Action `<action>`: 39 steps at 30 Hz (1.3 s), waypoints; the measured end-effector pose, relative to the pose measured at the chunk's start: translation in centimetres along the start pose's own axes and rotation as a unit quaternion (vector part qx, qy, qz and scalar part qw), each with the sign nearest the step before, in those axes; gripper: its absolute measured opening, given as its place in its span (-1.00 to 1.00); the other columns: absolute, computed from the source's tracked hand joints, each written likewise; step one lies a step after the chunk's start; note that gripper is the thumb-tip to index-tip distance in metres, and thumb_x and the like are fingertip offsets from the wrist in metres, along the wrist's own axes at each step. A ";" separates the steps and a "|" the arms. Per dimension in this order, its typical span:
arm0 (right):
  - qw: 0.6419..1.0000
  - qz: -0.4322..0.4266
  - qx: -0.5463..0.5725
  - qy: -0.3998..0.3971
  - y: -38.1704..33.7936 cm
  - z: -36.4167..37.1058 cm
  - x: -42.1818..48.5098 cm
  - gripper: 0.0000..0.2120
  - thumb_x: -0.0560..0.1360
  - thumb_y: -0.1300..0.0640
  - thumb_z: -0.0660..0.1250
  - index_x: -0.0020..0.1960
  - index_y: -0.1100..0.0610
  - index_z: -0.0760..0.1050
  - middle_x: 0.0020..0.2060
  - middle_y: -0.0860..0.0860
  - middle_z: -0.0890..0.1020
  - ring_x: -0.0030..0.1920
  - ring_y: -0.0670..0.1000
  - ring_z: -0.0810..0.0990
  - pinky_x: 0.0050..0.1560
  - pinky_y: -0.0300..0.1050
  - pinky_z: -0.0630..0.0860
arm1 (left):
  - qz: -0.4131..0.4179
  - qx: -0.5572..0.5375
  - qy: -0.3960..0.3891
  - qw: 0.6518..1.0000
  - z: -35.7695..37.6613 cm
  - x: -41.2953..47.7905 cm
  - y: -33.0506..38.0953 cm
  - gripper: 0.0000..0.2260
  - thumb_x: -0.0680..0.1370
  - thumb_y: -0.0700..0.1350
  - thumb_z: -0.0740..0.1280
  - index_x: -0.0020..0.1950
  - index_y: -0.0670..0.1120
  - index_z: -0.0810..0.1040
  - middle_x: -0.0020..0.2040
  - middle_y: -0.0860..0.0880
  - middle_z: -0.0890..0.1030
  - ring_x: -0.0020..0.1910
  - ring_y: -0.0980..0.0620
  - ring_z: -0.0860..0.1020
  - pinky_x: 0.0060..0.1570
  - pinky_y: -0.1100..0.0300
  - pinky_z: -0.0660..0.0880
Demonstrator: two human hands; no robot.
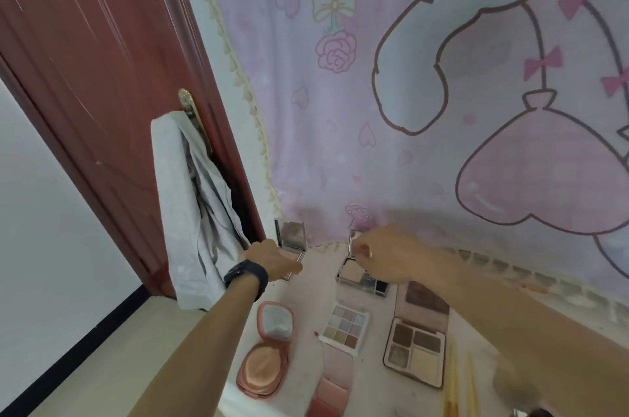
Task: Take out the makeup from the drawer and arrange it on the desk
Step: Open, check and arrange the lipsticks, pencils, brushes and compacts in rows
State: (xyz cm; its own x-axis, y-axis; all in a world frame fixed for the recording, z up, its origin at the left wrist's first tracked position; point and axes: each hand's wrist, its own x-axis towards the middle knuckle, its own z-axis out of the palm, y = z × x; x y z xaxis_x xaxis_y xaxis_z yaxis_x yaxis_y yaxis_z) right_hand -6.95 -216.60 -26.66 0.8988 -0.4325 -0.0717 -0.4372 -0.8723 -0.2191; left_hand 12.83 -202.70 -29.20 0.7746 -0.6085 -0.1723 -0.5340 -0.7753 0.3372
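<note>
My left hand (276, 258) grips the base of an open silver compact (292, 239) at the desk's far left, its mirrored lid standing upright. My right hand (384, 253) pinches the raised lid of a clear palette (364, 277) with pale and dark pans, near the wall. Nearer to me lie an open pink round-cornered compact (267, 348) with a puff, a pastel eyeshadow palette (345, 326), a pink blush palette (332, 382) and a brown four-pan palette (415, 346) with its lid open. The drawer is out of view.
The white desk (316, 283) runs along a wall hung with a pink cartoon cloth (408, 93). A dark red door (102, 59) stands at the left, with a grey garment (194, 212) hanging from its handle. Yellow sticks (457, 379) lie at the desk's right.
</note>
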 end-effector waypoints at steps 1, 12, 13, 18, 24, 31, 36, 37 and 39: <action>0.999 0.002 -0.028 -0.017 0.0 0.6 0.1 -0.73 0.64 0.06 0.15 0.19 0.14 0.53 0.17 0.12 0.60 0.15 0.15 0.56 -0.09 -0.16 0.35 | -0.008 0.013 -0.008 1.000 0.6 0.5 0.1 -0.65 0.31 0.14 0.46 -0.11 -0.07 0.51 -0.10 -0.05 0.59 -0.16 -0.03 0.57 -0.32 0.22 0.42; 0.990 0.023 -0.138 -0.009 -0.4 3.3 0.8 -0.78 0.50 0.30 0.24 0.11 0.16 0.55 -0.01 0.12 0.54 -0.09 0.14 0.53 -0.15 -0.10 0.34 | -0.022 0.053 -0.007 0.998 3.5 2.9 -0.2 -0.75 0.34 0.02 0.44 -0.23 -0.11 0.46 -0.18 -0.07 0.55 -0.28 0.00 0.51 -0.43 0.25 0.35; 0.990 0.023 -0.137 -0.006 -0.4 3.3 0.7 -0.77 0.50 0.31 0.24 0.12 0.16 0.54 0.01 0.13 0.55 -0.07 0.15 0.55 -0.14 -0.10 0.36 | -0.026 0.041 -0.007 0.999 3.5 3.0 -0.4 -0.74 0.34 0.02 0.46 -0.23 -0.10 0.46 -0.22 -0.05 0.54 -0.30 0.01 0.51 -0.44 0.26 0.35; 0.992 0.029 -0.123 -0.009 -0.4 3.4 0.7 -0.73 0.51 0.28 0.25 0.19 0.15 0.51 0.11 0.14 0.56 0.08 0.19 0.60 -0.11 -0.08 0.37 | -0.023 0.051 0.004 0.998 3.5 2.9 -0.7 -0.64 0.32 0.11 0.51 -0.13 -0.11 0.50 -0.22 -0.04 0.53 -0.32 0.03 0.50 -0.48 0.26 0.32; 0.994 0.036 -0.099 -0.003 -0.3 3.6 0.7 -0.78 0.52 0.24 0.23 0.16 0.15 0.49 0.05 0.13 0.58 -0.04 0.18 0.56 -0.13 -0.09 0.39 | -0.024 0.057 0.009 0.998 3.8 2.3 -0.4 -0.66 0.37 0.06 0.49 -0.03 -0.11 0.49 -0.13 -0.05 0.54 -0.19 -0.02 0.53 -0.33 0.21 0.42; 0.996 0.051 -0.071 -0.010 -0.5 2.6 0.3 -0.93 0.52 0.24 0.23 -0.08 0.09 0.38 -0.25 -0.01 0.30 -0.17 0.07 0.37 -0.19 -0.14 0.33 | -0.001 0.034 -0.019 0.999 3.3 3.1 -0.9 -0.50 0.44 0.23 0.43 0.15 -0.13 0.51 0.08 -0.10 0.60 -0.08 -0.05 0.53 -0.18 0.17 0.45; 0.997 0.068 -0.035 -0.001 0.4 0.7 -1.0 -0.84 0.51 0.15 0.25 0.03 0.09 0.56 -0.11 0.04 0.59 -0.16 0.09 0.58 -0.31 -0.16 0.45 | 0.010 0.043 0.003 0.999 1.1 2.0 -0.9 -0.45 0.54 0.17 0.35 0.35 -0.20 0.46 0.10 -0.10 0.54 0.00 -0.07 0.48 -0.06 0.14 0.43; 0.997 0.065 -0.030 0.009 0.4 0.0 -1.8 -0.81 0.53 0.11 0.24 0.07 0.07 0.57 -0.05 0.04 0.63 -0.10 0.11 0.61 -0.18 -0.09 0.55 | 0.017 0.044 0.011 0.999 0.6 1.4 -0.8 -0.48 0.55 0.16 0.34 0.35 -0.19 0.47 0.10 -0.08 0.54 -0.01 -0.06 0.48 -0.06 0.15 0.42; 0.997 0.058 -0.028 0.032 0.3 -1.8 -3.6 -0.78 0.56 0.04 0.21 0.11 0.05 0.58 0.02 0.05 0.64 0.00 0.13 0.61 0.02 0.03 0.60 | 0.033 0.039 0.030 0.998 -0.4 0.0 -0.3 -0.50 0.56 0.14 0.33 0.37 -0.15 0.46 0.24 -0.11 0.57 0.11 -0.09 0.54 0.03 0.13 0.47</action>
State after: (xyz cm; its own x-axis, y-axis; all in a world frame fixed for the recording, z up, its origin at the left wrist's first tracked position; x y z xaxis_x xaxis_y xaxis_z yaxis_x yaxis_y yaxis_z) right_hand -10.32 -215.69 -24.74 0.8390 -0.5432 -0.0317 -0.5408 -0.8261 -0.1580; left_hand 13.11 -202.36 -28.95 0.7542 -0.6497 -0.0947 -0.6082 -0.7457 0.2722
